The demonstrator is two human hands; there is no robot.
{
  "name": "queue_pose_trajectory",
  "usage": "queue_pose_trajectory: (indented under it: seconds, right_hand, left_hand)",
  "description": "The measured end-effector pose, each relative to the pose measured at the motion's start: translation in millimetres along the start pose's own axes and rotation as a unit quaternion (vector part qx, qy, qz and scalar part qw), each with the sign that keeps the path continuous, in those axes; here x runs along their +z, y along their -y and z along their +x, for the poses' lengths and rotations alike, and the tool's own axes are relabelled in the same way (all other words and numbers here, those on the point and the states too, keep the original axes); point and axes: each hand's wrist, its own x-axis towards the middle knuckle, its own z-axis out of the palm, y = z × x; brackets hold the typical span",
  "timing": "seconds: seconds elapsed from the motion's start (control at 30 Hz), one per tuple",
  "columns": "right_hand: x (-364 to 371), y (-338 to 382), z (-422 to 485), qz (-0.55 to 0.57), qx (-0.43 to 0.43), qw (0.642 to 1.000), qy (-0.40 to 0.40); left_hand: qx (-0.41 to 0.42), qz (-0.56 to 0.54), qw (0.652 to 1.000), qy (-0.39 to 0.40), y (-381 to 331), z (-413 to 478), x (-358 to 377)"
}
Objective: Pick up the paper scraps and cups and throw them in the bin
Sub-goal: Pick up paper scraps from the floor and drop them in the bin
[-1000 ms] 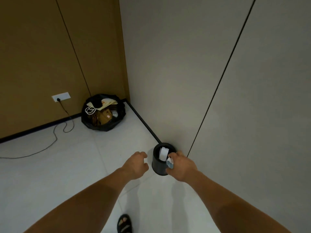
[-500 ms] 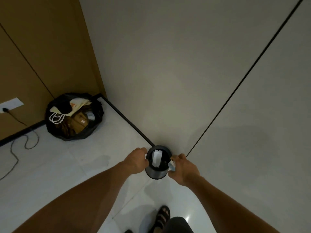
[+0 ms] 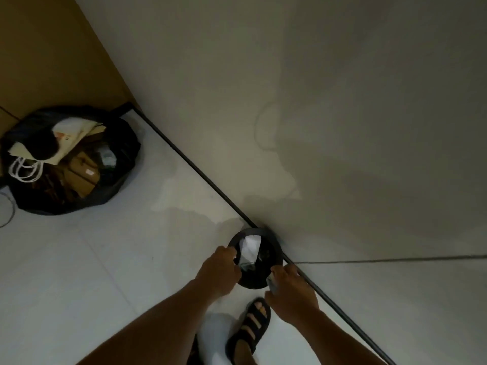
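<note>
- The left hand has its fingers curled over the left rim of the bin and grasps it.
- The right hand is at the bin's near right edge. Its fingers are bent round a small pale scrap, pinched just outside the rim; the scrap is too blurred to tell more.
- The bin is small, round and black. It stands on the floor right against the black skirting strip at the foot of the grey wall.
- A white piece of paper stands upright inside the bin, with darker bits below it.
- Just near of the bin, between the two forearms, is a foot in a black sandal.
- Well apart at the far left, in the corner by the brown wall panel, sits an open black bag filled with paper bags and cardboard boxes.
</note>
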Motion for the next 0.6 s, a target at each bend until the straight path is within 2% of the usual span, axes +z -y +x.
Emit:
queue_pose_trajectory:
  seconds: [0.3, 0.47, 0.6]
  right_hand:
    - [142, -57, 174, 0.039, 0.083, 0.996, -0.009]
    - [189, -73, 208, 0.019, 0.135, 0.990, -0.042]
    - [187, -66, 191, 0.047, 0.174, 0.983, -0.030]
  left_hand:
    - [0.007, 0.036, 0.995, 0.088, 75, 185, 137]
    - [0.012, 0.039, 0.994, 0.097, 112, 214, 174]
    - [0.016, 0.053, 0.992, 0.110, 124, 196, 163]
